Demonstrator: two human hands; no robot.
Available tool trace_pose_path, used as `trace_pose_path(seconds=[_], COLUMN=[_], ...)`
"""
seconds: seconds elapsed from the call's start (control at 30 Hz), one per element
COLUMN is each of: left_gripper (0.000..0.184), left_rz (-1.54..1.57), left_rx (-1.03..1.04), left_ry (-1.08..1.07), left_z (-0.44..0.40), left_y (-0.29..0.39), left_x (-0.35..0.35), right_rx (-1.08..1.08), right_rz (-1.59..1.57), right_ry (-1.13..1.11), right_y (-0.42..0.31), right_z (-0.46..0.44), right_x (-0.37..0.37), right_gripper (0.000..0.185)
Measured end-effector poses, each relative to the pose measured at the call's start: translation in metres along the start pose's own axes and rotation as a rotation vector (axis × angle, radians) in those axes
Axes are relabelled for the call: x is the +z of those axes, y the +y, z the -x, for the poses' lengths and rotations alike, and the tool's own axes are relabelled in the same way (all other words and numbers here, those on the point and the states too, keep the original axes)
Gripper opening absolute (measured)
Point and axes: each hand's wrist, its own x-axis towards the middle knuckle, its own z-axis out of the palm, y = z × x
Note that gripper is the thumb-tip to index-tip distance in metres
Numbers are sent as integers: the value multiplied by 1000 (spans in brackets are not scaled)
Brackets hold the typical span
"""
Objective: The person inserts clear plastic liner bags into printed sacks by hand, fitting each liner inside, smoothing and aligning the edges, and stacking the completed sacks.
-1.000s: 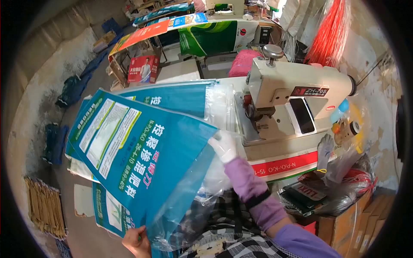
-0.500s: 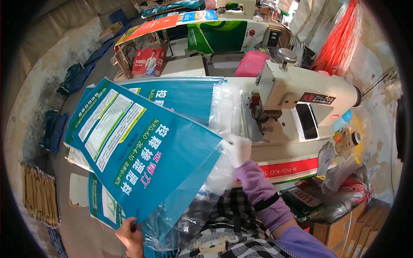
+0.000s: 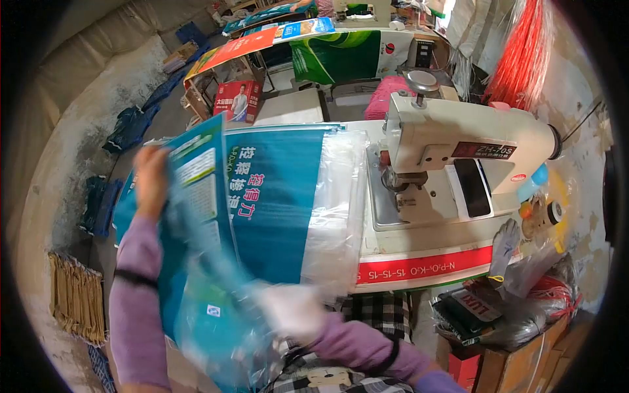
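Observation:
A teal printed plastic bag [image 3: 200, 190] with a clear liner end hangs partly folded between my hands, left of the sewing machine. My left hand [image 3: 152, 177], bare, is closed on its upper left edge. Down near my lap, my right hand [image 3: 291, 311] in a white glove is smeared by motion, at the bag's clear end; its fingers cannot be made out. Beneath and behind lies a stack of matching teal bags [image 3: 278, 190], their clear ends toward the machine. A white sewing machine [image 3: 458, 131] stands right of the stack.
A phone [image 3: 473, 187] lies on the machine bed. A grey glove [image 3: 504, 245] hangs at the table's right edge, above packed bags and cardboard boxes [image 3: 511, 357]. Red strands [image 3: 517, 59] hang at the back right. A red box [image 3: 237, 101] stands behind the stack.
My left hand has risen from the bag's lower corner to its upper left. The right hand has swung down and left. The bag has turned from spread flat to folded upright, uncovering the stack.

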Motion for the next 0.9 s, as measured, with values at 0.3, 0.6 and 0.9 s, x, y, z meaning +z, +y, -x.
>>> trace_pose_path(seconds=[0.3, 0.6, 0.9], left_gripper=[20, 26, 30], left_rz=[1078, 971, 775], left_rx=[476, 801, 600], left_ry=[-623, -540, -717], left_z=[-38, -33, -36], left_y=[339, 347, 347], left_x=[191, 188, 192], right_rx=[755, 804, 728], right_rz=[-377, 349, 214], right_ry=[1049, 578, 605], right_y=[62, 86, 65], right_z=[192, 220, 203], right_x=[-65, -73, -87], right_gripper=[31, 20, 62])
